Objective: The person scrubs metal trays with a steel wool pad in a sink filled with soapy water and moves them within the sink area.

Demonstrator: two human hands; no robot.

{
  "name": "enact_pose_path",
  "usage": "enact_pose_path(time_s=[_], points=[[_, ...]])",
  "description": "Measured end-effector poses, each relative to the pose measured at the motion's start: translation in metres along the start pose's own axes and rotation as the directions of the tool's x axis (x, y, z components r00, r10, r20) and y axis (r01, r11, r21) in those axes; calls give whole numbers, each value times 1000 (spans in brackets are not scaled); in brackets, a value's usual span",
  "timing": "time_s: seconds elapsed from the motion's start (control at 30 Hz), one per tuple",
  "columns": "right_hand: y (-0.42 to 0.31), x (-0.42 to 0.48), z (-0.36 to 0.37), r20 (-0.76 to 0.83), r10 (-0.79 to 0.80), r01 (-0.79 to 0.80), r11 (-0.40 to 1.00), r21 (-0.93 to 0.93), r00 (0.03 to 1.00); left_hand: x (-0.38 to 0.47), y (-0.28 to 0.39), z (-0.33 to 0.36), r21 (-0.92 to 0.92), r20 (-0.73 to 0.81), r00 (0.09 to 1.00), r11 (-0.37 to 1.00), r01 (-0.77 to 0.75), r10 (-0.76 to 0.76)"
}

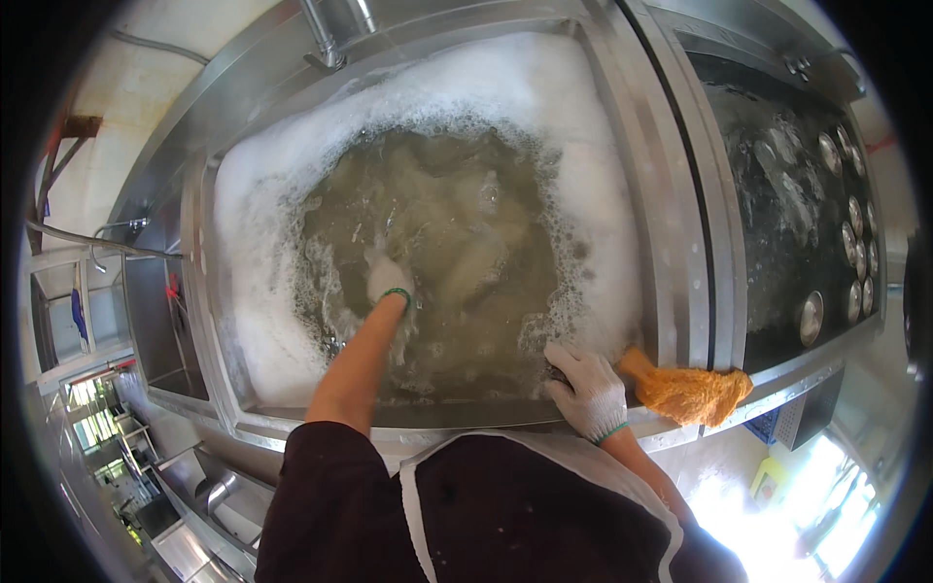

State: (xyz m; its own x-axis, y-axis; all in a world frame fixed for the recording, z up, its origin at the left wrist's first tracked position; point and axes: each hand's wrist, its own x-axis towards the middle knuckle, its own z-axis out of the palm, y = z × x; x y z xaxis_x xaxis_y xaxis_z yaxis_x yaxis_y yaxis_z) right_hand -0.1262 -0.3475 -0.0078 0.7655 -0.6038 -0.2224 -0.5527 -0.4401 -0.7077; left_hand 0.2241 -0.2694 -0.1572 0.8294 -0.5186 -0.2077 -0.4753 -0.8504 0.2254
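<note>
My left hand [386, 277], in a white knit glove with a green cuff, dips into the murky water [466, 233] of a large stainless steel sink. Its fingers are under the surface, so their grip is hidden. My right hand [587, 386], gloved the same way, is at the sink's front edge near the right corner. Something dark shows between its thumb and fingers, too little to identify. White suds [248, 218] ring the water along the sink walls. Just right of my right hand, a wet orange cloth [685, 390] lies draped over the front rim.
A second basin [773, 291] of dark water on the right holds several round metal items [811, 318]. A faucet [324, 44] stands at the back. Another steel sink [160, 321] adjoins on the left, with a red-handled item [173, 286] in it. The steel front rim [452, 437] borders my apron.
</note>
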Motion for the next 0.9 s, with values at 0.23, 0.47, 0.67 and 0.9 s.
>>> enact_pose_path(time_s=[0.23,0.47,0.67,0.9], points=[[-5,4,-1,-169,34,-42,998,-44,985,-23,25,50,-308,40,974,925,223,-221],[-8,3,-1,-253,-10,-5,998,-58,967,6,84,61,-486,91,966,836,255,-242],[-3,-11,12,-254,-49,-2,981,-196,966,72,90,57,-571,381,906,724,387,-184],[12,-14,12,-380,-71,71,997,-16,922,6,71,13,-740,566,824,434,514,-10]])
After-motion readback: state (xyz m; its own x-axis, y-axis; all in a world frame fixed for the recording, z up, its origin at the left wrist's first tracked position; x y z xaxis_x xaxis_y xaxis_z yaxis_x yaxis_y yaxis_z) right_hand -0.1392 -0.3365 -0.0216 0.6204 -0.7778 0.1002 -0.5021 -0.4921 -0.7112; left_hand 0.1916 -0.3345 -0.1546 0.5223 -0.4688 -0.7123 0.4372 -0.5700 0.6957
